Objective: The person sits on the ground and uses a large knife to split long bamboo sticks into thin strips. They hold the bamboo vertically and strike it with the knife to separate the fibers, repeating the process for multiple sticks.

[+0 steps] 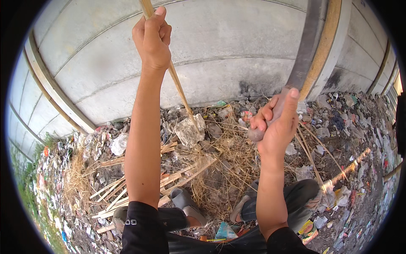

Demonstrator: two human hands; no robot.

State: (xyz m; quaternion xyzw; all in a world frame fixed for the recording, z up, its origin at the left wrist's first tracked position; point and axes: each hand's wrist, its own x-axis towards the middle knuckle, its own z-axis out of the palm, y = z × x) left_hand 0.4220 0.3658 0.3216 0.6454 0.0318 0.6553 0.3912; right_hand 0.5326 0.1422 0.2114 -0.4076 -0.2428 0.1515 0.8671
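My left hand (152, 36) is raised high and grips a long, thin pale bamboo strip (179, 86) that slants down to a grey stone (190, 130) on the ground. My right hand (277, 120) is closed around the handle of a long dark machete (305, 46), whose blade points up along the wall. Both forearms come up from the lower edge, with black sleeves at the elbows. My knees and grey sandals (188, 205) show below, in a squat.
A grey concrete panel wall (228, 46) with posts stands right ahead. Split bamboo pieces (122, 188) lie on the ground at left. Dry grass, plastic litter (347, 122) and wrappers cover the dirt all around.
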